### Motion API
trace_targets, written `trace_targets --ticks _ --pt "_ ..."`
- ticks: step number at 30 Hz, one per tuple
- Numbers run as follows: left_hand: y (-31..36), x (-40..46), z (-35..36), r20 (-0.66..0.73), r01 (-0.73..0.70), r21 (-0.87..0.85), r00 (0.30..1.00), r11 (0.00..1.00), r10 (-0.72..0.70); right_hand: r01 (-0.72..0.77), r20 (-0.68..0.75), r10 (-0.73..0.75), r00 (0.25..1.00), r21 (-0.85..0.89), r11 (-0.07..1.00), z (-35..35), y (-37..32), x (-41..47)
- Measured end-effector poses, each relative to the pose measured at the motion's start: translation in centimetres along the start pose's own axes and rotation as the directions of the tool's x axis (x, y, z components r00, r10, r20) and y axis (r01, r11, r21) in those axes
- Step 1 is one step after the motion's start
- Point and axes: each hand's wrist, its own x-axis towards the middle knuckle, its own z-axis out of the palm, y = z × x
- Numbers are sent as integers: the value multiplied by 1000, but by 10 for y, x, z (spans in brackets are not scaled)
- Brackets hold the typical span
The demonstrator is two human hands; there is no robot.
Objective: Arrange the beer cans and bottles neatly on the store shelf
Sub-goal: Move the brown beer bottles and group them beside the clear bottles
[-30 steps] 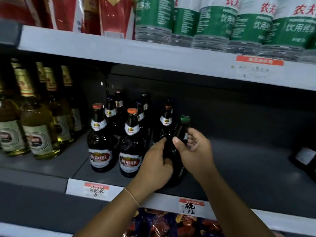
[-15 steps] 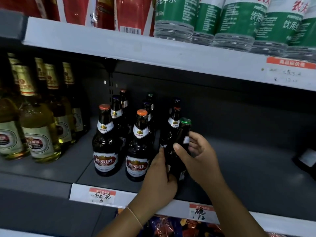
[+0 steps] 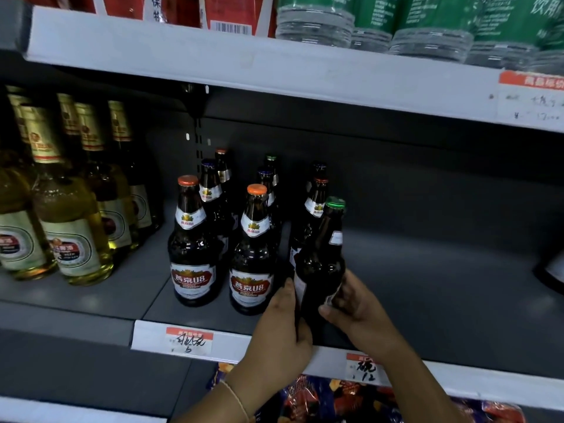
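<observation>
Cupping the green-capped bottle (image 3: 320,264) low on its body, left hand (image 3: 280,328) and right hand (image 3: 357,306) each keep a curled grip as it stands at the shelf (image 3: 427,300) front; best turn its label forward, level with the orange-capped bottle (image 3: 253,254).

On the middle shelf (image 3: 427,285), a cluster of bottles (image 3: 253,239) stands in rows running front to back. Just right of it, a tilted bottle (image 3: 320,264) sits between the left hand (image 3: 280,331) and right hand (image 3: 357,309). Far left stands another bottle group (image 3: 70,209). Water bottles (image 3: 427,32) stand on the shelf above.
</observation>
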Motion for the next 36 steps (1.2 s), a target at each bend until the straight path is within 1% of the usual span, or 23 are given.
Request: trace_targets --ticks 5,7,9,11,14,16,18,20,25,28,30,36 --pt "-1 -4 -6 -91 -37 -22 995 999 35 -12 -98 10 995 -23 1000 10 0 2" --pt "1 -5 -8 -116 -44 -48 993 998 38 -13 -146 3 989 -68 998 12 -1 2" --pt "3 -6 -9 -117 -56 -97 992 994 45 -21 -156 -3 988 -151 988 13 2 2" --pt "3 -5 -9 -103 -45 -156 994 987 29 -57 -109 38 993 -180 982 11 6 0" --pt "-2 -2 -11 -25 22 -231 999 973 -29 -74 22 78 997 -137 988 6 4 -5" --pt "-6 0 -11 39 64 -251 998 966 -56 -81 30 85 996 -123 989 5 2 -6" --pt "-10 1 -12 87 108 -264 992 958 -88 -83 -7 83 997 -126 988 8 1 -5" --pt "-11 2 -12 106 124 -254 989 959 -99 -70 -45 64 997 -145 987 12 -1 -5" --pt "-10 -1 -11 18 114 -200 993 973 -113 -43 -114 23 993 -180 983 18 0 -1" --pt "-11 -1 -11 5 100 -190 995 977 -101 -43 -202 -17 979 -291 956 25 6 2" --pt "-13 1 -12 8 97 -196 995 976 -97 -38 -220 -35 975 -319 947 27 9 3" --pt "-24 2 -10 51 115 -262 993 958 -106 -72 -91 49 995 -269 960 19 11 1"
